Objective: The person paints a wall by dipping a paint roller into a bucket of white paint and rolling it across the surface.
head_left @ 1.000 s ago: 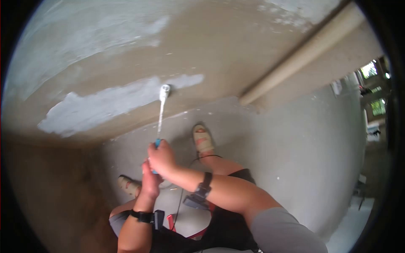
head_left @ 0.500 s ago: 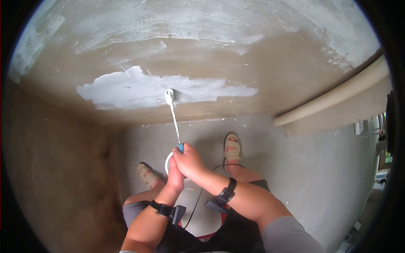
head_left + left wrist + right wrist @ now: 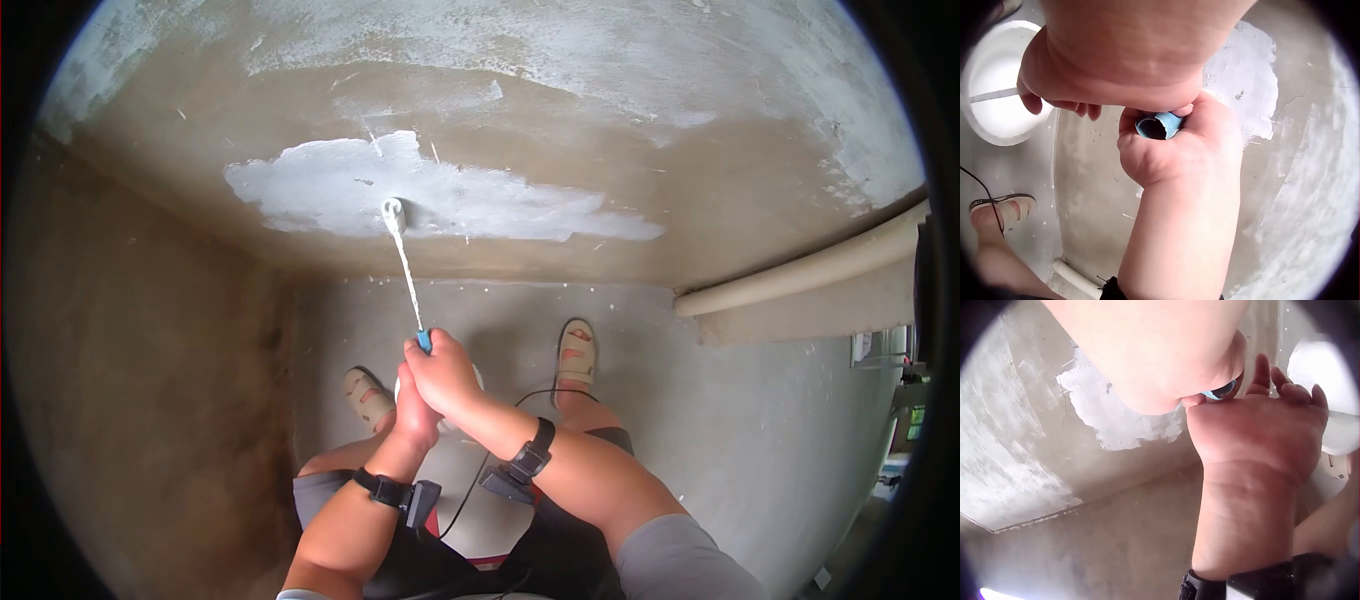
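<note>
My right hand (image 3: 446,376) grips the blue handle (image 3: 424,342) of a small paint roller. The paint-smeared rod reaches forward to the white roller head (image 3: 393,214), which lies against the wall over a wet white patch (image 3: 500,205). Below and left of the right hand is my left hand (image 3: 415,412), partly covered by it. In the right wrist view the left fingers (image 3: 1262,374) extend away loosely, not wrapped round the handle. The hollow handle end (image 3: 1159,127) pokes out of the right fist, right beside the left palm in the left wrist view.
Between the legs a white bucket (image 3: 1025,34) stands under the hands, with white inside it. Sandalled feet (image 3: 575,352) are on the grey floor. A pale pipe (image 3: 800,272) runs along the right, a brown wall (image 3: 150,350) rises at left. A black cable (image 3: 480,480) hangs across the lap.
The roller head has travelled left along the white patch, from near its right end to left of its middle. The head view has swung round. Right hand keeps its grip, with the left beside it.
</note>
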